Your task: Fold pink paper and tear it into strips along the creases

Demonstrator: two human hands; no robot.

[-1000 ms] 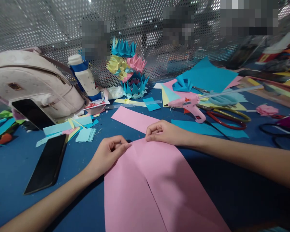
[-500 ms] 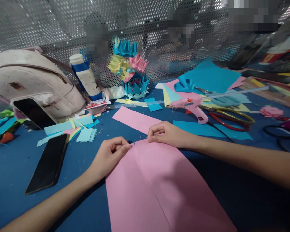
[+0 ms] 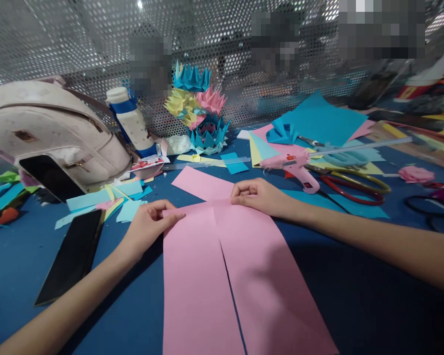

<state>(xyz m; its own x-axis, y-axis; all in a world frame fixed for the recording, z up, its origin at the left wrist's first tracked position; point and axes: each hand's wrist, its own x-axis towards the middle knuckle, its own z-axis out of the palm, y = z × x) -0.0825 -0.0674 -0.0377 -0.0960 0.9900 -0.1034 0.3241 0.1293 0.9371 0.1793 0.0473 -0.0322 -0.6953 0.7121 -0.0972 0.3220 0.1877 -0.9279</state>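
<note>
Two long pink paper panels lie side by side in front of me, the left panel (image 3: 192, 286) and the right panel (image 3: 270, 276). A narrow dark gap runs between them in the lower part. Near the far edge they meet or overlap; I cannot tell whether they are joined there. My left hand (image 3: 148, 224) pinches the far left corner, thumb on top. The far edge of the right panel is gripped by my right hand (image 3: 257, 196), its fingers curled. Just beyond, a pink paper strip (image 3: 200, 183) lies partly under the far edge.
A phone (image 3: 72, 256) and paper scraps (image 3: 129, 209) lie left, before a white backpack (image 3: 55, 128) and a bottle (image 3: 129, 121). Folded paper flowers (image 3: 207, 130) stand at the back. To the right are a pink glue gun (image 3: 296, 165), scissors (image 3: 355, 185) and blue sheets (image 3: 318, 118).
My left hand has moved left along the far edge to the corner. The gap between the panels has widened. My right hand has shifted slightly away from me.
</note>
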